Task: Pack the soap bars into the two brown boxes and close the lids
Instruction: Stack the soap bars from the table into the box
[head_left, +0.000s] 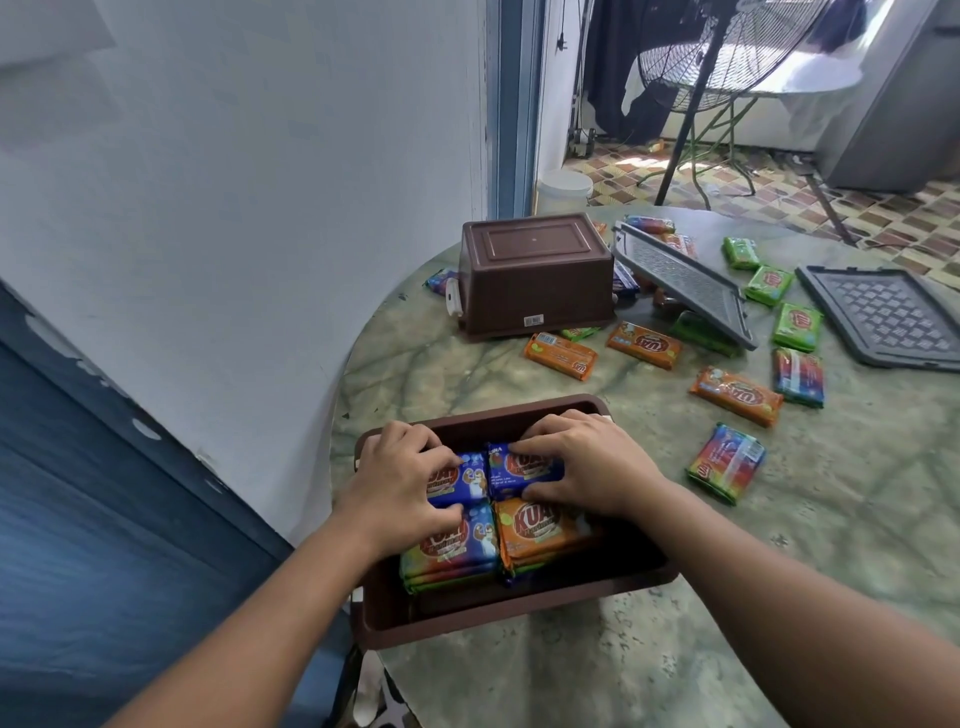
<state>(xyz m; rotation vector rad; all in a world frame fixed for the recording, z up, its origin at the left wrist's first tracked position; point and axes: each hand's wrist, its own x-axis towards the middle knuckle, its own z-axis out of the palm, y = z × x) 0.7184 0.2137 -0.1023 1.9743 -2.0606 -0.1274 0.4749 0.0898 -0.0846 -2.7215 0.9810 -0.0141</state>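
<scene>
Soap bars (488, 514) fill the open brown box (644, 577) at the table's (779, 597) 7 o'clock edge. Left hand (400, 483) and right hand (582, 467) each grasp a blue bar with curled fingers. Loose bars (736, 395) lie toward 2 o'clock, past them two grey lids (883, 317); an upturned second box (535, 275) sits at 12.

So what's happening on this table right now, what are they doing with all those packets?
A person is packing wrapped soap bars into the near brown box. The left hand and right hand both rest on blue bars in its back row. The second brown box sits upside down farther back. Two grey lids are off, and orange, green and rainbow bars lie loose on the table.
</scene>
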